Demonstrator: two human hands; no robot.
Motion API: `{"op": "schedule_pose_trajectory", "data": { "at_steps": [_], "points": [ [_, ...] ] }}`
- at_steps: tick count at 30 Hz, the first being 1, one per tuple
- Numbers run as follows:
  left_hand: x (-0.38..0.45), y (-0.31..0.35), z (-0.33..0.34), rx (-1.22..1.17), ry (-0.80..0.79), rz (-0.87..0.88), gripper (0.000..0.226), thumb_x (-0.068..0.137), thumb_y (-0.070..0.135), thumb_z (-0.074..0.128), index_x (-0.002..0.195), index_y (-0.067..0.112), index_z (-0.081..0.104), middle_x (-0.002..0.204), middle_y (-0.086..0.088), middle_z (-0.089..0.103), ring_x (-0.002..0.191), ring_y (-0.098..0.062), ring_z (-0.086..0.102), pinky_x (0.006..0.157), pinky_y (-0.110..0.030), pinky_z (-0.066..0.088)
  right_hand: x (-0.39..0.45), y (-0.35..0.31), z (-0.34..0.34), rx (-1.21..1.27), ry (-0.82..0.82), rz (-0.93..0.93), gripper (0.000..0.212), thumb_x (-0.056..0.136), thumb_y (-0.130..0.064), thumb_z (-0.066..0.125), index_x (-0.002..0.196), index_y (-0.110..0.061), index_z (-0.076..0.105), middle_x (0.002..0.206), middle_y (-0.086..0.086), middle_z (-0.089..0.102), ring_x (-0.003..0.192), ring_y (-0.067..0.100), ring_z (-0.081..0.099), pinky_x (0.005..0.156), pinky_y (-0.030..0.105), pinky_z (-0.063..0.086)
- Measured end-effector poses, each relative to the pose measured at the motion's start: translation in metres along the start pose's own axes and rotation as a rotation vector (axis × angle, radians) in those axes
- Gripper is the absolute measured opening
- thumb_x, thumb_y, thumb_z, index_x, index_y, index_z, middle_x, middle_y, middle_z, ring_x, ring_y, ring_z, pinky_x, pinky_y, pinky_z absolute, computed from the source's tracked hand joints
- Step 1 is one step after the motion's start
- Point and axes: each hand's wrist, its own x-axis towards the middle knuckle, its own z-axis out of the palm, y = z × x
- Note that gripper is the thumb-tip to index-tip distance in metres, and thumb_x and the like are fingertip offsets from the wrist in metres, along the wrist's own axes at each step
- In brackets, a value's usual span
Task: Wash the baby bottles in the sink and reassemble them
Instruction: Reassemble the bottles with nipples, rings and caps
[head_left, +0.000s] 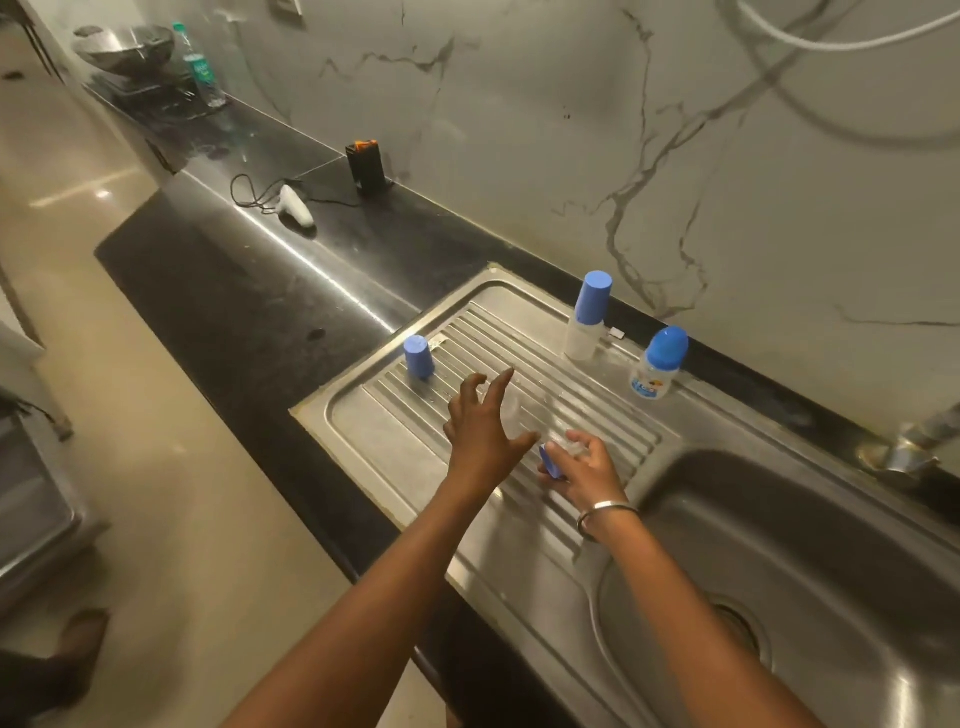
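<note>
My left hand (480, 423) hovers with spread fingers over the ribbed steel drainboard (410, 441), just in front of a clear bottle body (519, 410) that is hard to make out. My right hand (584, 470) holds a blue ring with a clear teat (556, 456) beside it. A blue cap (418, 356) stands alone at the drainboard's left. A capped clear bottle (587, 318) stands at the back. A printed bottle with a round blue cap (657, 364) stands to its right.
The sink basin (810, 561) with its drain lies at the right, a tap (914, 441) behind it. On the black counter (234, 291) sit a white controller with a cord (296, 205), a small black box (366, 166) and a water bottle (200, 65).
</note>
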Motion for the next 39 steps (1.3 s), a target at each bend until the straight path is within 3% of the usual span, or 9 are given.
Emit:
{"op": "schedule_pose_trajectory", "data": {
  "at_steps": [5,12,16,20,23,25,28,34,39],
  "points": [
    [0.009,-0.004,0.003,-0.15,0.044,0.05,0.062,0.081,0.02,0.072,0.138,0.027,0.047,0.123,-0.003,0.049,0.118,-0.022,0.044,0.098,-0.026,0.035,0.007,0.001,-0.011,0.051,0.036,-0.01,0.04,0.081,-0.018,0.075,0.113,-0.023,0.052,0.108,0.012,0.06,0.088,0.025,0.07,0.066,0.029,0.057],
    [-0.006,0.045,0.031,-0.336,-0.011,0.145,0.047,0.078,0.045,0.075,0.117,0.028,0.055,0.11,0.008,0.048,0.096,-0.003,0.047,0.08,-0.011,0.038,-0.002,-0.014,-0.083,0.175,0.319,-0.207,0.03,0.081,-0.02,0.073,0.104,-0.028,0.056,0.092,0.005,0.067,0.071,0.012,0.071,0.062,0.026,0.057],
    [-0.035,0.078,0.077,-0.364,-0.178,0.137,0.054,0.068,0.051,0.081,0.102,0.019,0.053,0.098,0.004,0.054,0.086,-0.01,0.056,0.073,-0.026,0.052,-0.031,-0.02,-0.15,0.214,0.539,-0.289,0.027,0.087,-0.013,0.067,0.108,-0.021,0.053,0.089,0.005,0.064,0.064,0.012,0.069,0.056,0.023,0.056],
    [-0.067,0.107,0.115,-0.353,-0.455,0.13,0.057,0.072,0.045,0.082,0.11,0.016,0.05,0.102,0.001,0.057,0.084,-0.008,0.062,0.074,-0.037,0.059,-0.074,-0.022,-0.204,0.226,0.649,-0.321,0.032,0.089,-0.013,0.065,0.117,-0.015,0.049,0.091,0.004,0.063,0.072,0.017,0.067,0.057,0.021,0.056],
    [-0.08,0.138,0.127,-0.547,-0.524,0.249,0.045,0.076,0.042,0.079,0.113,0.028,0.059,0.107,0.01,0.059,0.083,0.006,0.064,0.063,-0.032,0.061,-0.104,-0.024,-0.236,0.264,0.723,-0.352,0.035,0.09,-0.008,0.062,0.121,-0.011,0.047,0.091,0.005,0.061,0.071,0.016,0.065,0.059,0.021,0.058],
    [-0.084,0.15,0.136,-0.623,-0.524,0.314,0.042,0.074,0.043,0.079,0.111,0.031,0.064,0.11,0.017,0.062,0.097,0.001,0.065,0.07,-0.03,0.06,-0.122,-0.025,-0.254,0.298,0.779,-0.369,0.038,0.09,-0.006,0.062,0.124,-0.006,0.046,0.092,0.004,0.06,0.076,0.018,0.063,0.061,0.022,0.058],
    [-0.092,0.142,0.16,-0.304,-0.676,0.341,0.043,0.073,0.029,0.083,0.113,0.021,0.068,0.111,0.003,0.069,0.102,-0.016,0.067,0.084,-0.038,0.057,-0.138,-0.018,-0.275,0.327,0.846,-0.38,0.039,0.089,-0.004,0.062,0.124,-0.005,0.046,0.088,0.004,0.058,0.073,0.016,0.06,0.059,0.021,0.056],
    [-0.107,0.128,0.183,-0.282,-0.61,0.238,0.035,0.071,0.025,0.085,0.102,0.021,0.069,0.094,0.008,0.067,0.078,-0.01,0.065,0.074,-0.022,0.054,-0.152,0.019,-0.295,0.189,0.858,-0.299,0.037,0.086,-0.009,0.068,0.117,-0.015,0.049,0.087,0.001,0.062,0.065,0.006,0.064,0.057,0.023,0.056],
    [-0.117,0.127,0.184,-0.301,-0.635,0.265,0.036,0.069,0.026,0.086,0.102,0.024,0.07,0.098,0.007,0.07,0.082,-0.014,0.068,0.08,-0.036,0.057,-0.148,0.032,-0.295,0.163,0.798,-0.234,0.04,0.084,-0.013,0.071,0.117,-0.017,0.048,0.087,0.001,0.061,0.069,0.016,0.066,0.06,0.025,0.057]
  ]
}}
